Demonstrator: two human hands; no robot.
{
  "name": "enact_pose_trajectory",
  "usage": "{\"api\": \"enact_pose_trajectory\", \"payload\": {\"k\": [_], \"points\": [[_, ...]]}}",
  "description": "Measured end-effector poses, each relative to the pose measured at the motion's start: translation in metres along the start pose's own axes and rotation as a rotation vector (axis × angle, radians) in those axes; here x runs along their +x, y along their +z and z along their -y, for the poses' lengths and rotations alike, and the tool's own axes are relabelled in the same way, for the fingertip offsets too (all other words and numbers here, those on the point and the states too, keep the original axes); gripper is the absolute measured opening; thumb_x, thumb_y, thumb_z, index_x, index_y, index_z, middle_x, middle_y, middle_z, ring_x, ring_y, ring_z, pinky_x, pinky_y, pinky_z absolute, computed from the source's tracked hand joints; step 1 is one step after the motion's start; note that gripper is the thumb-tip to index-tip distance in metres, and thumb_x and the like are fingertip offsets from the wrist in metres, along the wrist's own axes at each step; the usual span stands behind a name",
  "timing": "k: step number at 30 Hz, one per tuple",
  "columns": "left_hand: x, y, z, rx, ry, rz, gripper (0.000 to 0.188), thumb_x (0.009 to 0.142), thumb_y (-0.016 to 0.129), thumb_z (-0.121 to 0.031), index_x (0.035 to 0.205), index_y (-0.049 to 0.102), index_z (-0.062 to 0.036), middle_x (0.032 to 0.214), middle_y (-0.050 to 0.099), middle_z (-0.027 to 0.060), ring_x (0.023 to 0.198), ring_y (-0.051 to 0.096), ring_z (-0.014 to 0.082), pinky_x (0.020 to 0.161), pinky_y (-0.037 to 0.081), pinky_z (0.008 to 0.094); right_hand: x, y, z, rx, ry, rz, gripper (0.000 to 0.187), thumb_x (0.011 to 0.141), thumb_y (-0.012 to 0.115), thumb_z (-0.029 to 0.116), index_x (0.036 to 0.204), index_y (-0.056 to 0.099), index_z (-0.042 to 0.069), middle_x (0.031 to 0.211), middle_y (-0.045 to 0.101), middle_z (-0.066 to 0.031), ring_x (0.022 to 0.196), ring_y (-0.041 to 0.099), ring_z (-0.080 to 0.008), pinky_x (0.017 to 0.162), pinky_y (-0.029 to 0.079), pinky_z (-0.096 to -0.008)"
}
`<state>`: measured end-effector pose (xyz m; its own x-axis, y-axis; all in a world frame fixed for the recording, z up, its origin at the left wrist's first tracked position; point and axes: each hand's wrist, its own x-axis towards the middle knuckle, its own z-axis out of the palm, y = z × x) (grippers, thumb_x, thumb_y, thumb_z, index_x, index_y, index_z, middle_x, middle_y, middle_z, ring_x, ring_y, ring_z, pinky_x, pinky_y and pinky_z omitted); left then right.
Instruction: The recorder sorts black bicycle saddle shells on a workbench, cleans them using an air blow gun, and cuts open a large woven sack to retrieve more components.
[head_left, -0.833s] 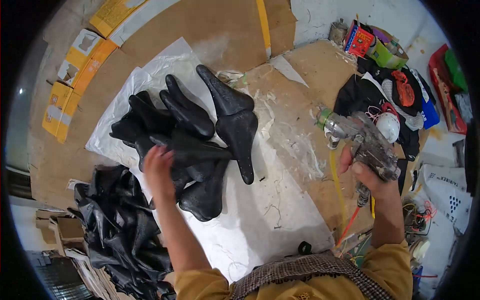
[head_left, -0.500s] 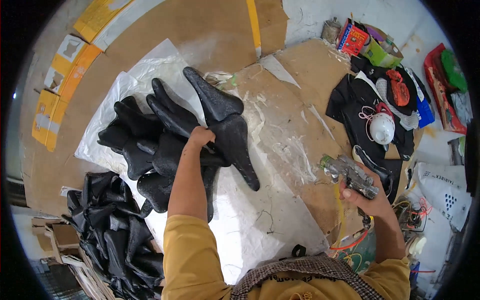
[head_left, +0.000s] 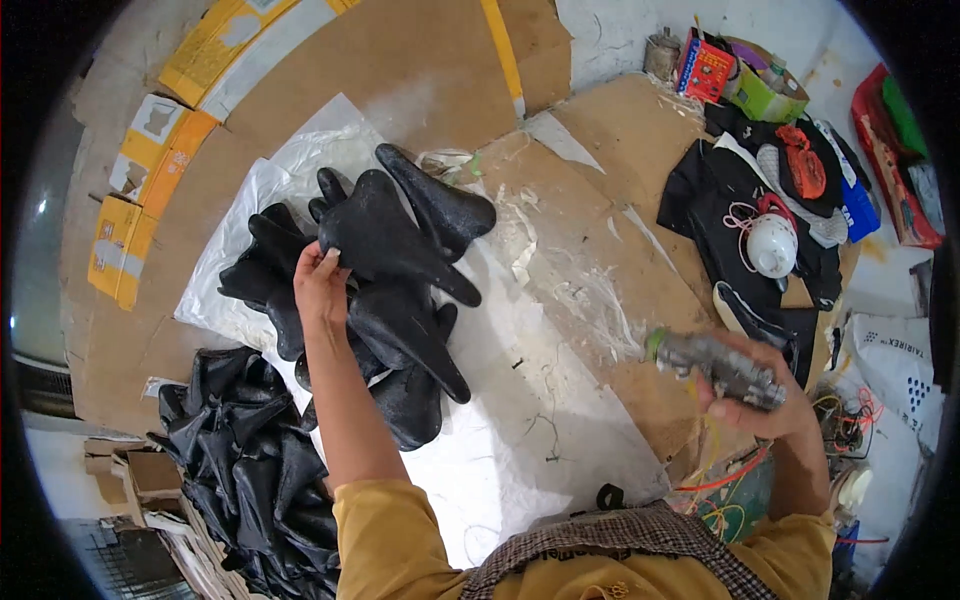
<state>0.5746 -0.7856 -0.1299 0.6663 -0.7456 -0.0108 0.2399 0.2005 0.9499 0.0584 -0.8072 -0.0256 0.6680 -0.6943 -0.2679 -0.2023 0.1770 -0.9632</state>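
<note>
My left hand (head_left: 318, 285) pinches the wide end of a black bicycle saddle (head_left: 395, 235) between thumb and fingers. That saddle lies tilted over a heap of similar black saddles (head_left: 405, 335), its narrow nose pointing to the lower right. Another saddle (head_left: 440, 205) rests just beyond it. Under the heap is a white plastic sheet (head_left: 235, 240). Off to the right, my right hand (head_left: 750, 385) is wrapped round a grey, stained spray gun (head_left: 715, 368), somewhat blurred. Its nozzle end faces left, and whether a finger is on the trigger cannot be made out.
A second heap of black saddles (head_left: 250, 460) stands at lower left. Cardboard (head_left: 570, 240) with dried residue covers the worktop. Black cloth (head_left: 690, 195), a white round object (head_left: 772, 246) and a green box (head_left: 768, 100) lie right. A red-orange hose (head_left: 725, 482) runs below the gun.
My left hand has shifted left, and the saddle in it now lies across the heap, nose to the lower right. The spray gun has moved slightly right and down, still in my right hand.
</note>
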Motion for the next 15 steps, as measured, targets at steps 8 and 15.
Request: {"api": "enact_pose_trajectory", "payload": {"k": [8,15], "points": [[0.051,0.029,0.051,-0.033,-0.086,0.114,0.017,0.079,0.057,0.003,0.089,0.056,-0.0099,0.078,0.059,-0.0016,0.072,0.057,0.0118,0.065,0.046,0.028,0.004,0.014,0.03,0.088,-0.216,-0.206,0.066,0.064,0.074,0.018,0.119,0.045,-0.006,0.08,0.058,-0.0048,0.07,0.055,-0.0094,0.063,0.045,-0.0218],[0.093,0.034,0.097,-0.064,-0.095,0.103,0.016,0.079,0.055,0.004,0.089,0.056,-0.0083,0.086,0.059,-0.0001,0.082,0.054,0.0148,0.078,0.041,0.0285,0.012,0.0,-0.011,0.035,-0.166,-0.141,0.068,0.067,0.072,0.013,0.124,0.04,-0.006,0.083,0.058,-0.0057,0.072,0.056,-0.0105,0.066,0.046,-0.0234]]}}
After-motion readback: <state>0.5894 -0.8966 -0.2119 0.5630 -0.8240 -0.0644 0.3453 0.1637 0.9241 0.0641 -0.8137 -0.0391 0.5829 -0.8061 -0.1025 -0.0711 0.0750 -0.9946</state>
